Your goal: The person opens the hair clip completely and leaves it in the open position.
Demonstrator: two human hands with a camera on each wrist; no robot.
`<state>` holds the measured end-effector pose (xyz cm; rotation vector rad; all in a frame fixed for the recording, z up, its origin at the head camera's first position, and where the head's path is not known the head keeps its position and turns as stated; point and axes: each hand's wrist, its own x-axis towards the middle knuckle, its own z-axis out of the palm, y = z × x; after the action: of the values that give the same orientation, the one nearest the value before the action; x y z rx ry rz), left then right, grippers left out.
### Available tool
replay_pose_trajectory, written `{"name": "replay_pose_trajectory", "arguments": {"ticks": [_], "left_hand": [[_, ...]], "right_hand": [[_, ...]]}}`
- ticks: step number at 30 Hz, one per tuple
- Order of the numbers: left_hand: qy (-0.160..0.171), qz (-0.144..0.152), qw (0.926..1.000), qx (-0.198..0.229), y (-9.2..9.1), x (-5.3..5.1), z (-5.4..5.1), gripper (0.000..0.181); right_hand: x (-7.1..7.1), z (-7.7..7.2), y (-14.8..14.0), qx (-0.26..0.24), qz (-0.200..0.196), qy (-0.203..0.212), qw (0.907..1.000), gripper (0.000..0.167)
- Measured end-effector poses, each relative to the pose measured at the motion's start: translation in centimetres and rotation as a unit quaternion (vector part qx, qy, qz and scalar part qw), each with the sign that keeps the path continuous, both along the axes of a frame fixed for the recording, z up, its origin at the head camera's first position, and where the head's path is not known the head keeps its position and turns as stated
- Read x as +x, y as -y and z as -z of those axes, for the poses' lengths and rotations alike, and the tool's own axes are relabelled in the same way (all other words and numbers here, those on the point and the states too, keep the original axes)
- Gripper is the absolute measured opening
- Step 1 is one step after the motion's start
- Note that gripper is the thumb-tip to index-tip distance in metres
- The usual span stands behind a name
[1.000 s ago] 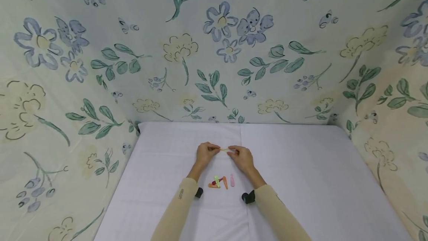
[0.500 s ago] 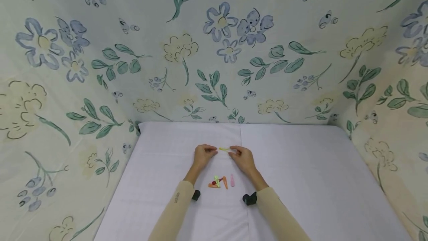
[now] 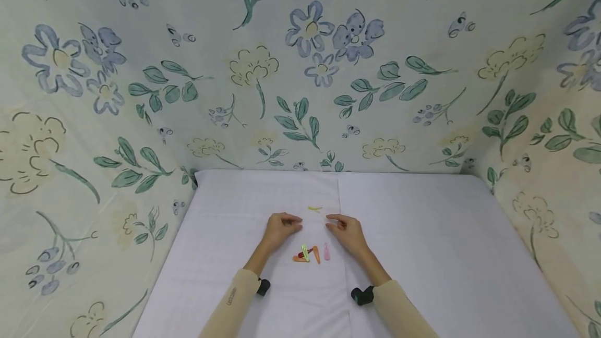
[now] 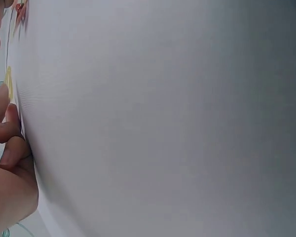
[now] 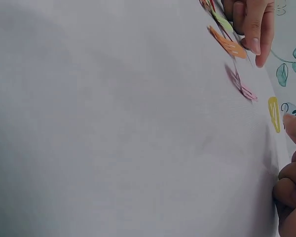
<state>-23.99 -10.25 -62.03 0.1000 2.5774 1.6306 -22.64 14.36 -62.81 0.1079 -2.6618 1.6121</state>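
A yellow snap hair clip (image 3: 314,208) lies on the white cloth beyond both hands. My left hand (image 3: 280,229) is to its near left, with thumb and forefinger apart and nothing between them. On the other side my right hand (image 3: 349,232) also holds nothing, its thumb and forefinger spread. Between the wrists lies a small group of hair clips: a light green clip (image 3: 305,253) over a red clip (image 5: 213,7) and an orange one, another orange clip (image 5: 229,45) beside them, and a pink clip (image 3: 326,252) a little apart to the right.
White cloth (image 3: 413,233) covers the table, with a crease running front to back near the middle. Flower-patterned fabric (image 3: 300,108) hangs behind the table's far edge and along both sides. A black wrist camera (image 3: 362,296) sits at the right sleeve.
Both hands have let go of the yellow hair clip, the left first. They have drawn back toward the body and apart. The clip stays on the cloth; the grouped clips have not moved.
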Motion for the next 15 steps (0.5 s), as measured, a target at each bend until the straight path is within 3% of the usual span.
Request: {"name": "replay_pose_trajectory", "arguments": {"ticks": [10, 15], "left_hand": [[-0.007, 0.078, 0.9968, -0.017, -0.1, 2.3, -0.5, 0.016], [-0.022, 0.108, 0.9937, -0.019, -0.4, 3.1, -0.5, 0.016]], "right_hand": [[2.6, -0.2, -0.8, 0.004, -0.03, 0.039, 0.9988, 0.022], [3.9, -0.1, -1.2, -0.002, -0.042, 0.035, 0.9985, 0.021]]}}
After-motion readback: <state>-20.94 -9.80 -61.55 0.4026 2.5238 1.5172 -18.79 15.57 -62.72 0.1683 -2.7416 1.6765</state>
